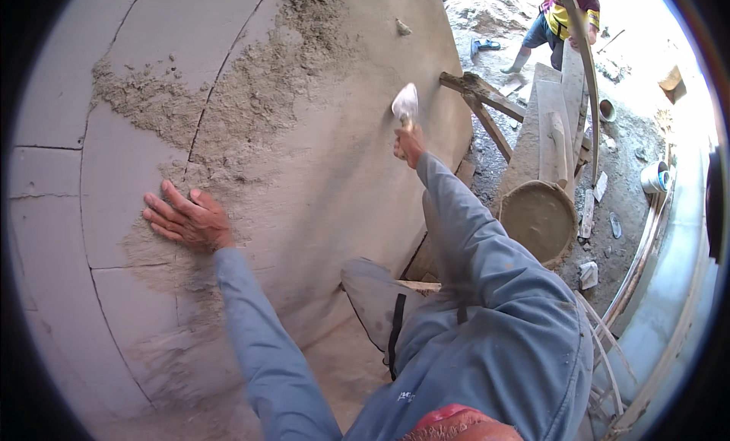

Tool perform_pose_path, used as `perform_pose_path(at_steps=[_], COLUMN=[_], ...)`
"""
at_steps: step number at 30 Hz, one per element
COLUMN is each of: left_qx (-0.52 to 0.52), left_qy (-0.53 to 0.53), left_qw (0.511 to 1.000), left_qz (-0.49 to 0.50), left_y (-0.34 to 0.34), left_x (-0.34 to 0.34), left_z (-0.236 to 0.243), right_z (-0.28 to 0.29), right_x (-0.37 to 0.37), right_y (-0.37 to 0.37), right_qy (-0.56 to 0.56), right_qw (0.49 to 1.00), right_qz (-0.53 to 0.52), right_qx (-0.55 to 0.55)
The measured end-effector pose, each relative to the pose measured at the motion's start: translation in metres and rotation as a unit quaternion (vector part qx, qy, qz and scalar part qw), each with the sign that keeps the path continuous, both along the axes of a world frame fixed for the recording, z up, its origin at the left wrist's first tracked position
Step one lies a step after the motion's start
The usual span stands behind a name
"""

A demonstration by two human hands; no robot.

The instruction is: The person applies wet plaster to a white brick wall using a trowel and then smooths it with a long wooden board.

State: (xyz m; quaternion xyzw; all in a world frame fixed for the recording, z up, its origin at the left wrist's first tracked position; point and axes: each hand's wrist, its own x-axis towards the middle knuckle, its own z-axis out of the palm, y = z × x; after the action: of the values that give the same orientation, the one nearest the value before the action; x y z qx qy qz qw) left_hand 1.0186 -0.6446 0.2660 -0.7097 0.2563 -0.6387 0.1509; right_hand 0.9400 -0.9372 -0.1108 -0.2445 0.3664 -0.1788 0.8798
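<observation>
My left hand (188,219) lies spread on the block wall (129,182), beside a rough, irregular patch of grey mortar (236,99). My right hand (411,146) grips the handle of a trowel (405,100) with a pale metal blade, held up near the smoother plastered part of the wall (346,137). Below and right of that hand, a round bucket of wet grey mortar (538,224) rests on a plank platform. A long flat tool with a handle (551,148) lies behind the bucket.
A wooden brace (490,91) supports the planks along the wall's right edge. At the top right another person (563,23) stands by the boards. A white bucket (654,177), an empty-looking container (606,110), debris and long poles (639,258) lie on the ground at the right.
</observation>
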Motion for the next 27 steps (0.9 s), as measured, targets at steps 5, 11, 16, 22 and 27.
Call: perform_pose_path(at_steps=[5, 11, 16, 22, 27], left_qx=[-0.013, -0.03, -0.045, -0.05, -0.073], left_qy=[0.012, 0.042, 0.114, 0.15, 0.154], left_qw=[0.999, 0.998, 0.993, 0.987, 0.985], left_qz=[0.026, 0.039, -0.003, 0.018, -0.015], left_y=[0.005, 0.01, 0.01, 0.023, 0.025], left_x=[-0.006, -0.002, 0.008, 0.005, 0.0], left_z=[-0.005, -0.004, 0.004, -0.01, -0.004], right_z=[0.139, 0.255, 0.204, 0.1, 0.004], right_x=[-0.008, 0.0, -0.015, -0.141, -0.184], right_y=[0.009, -0.009, -0.03, 0.055, 0.1], right_qy=[-0.014, -0.153, -0.16, -0.041, -0.014], right_qw=[0.975, 0.908, 0.796, 0.962, 0.961], right_qz=[0.009, 0.023, -0.141, 0.05, 0.194], right_qx=[-0.221, -0.39, -0.566, -0.267, -0.195])
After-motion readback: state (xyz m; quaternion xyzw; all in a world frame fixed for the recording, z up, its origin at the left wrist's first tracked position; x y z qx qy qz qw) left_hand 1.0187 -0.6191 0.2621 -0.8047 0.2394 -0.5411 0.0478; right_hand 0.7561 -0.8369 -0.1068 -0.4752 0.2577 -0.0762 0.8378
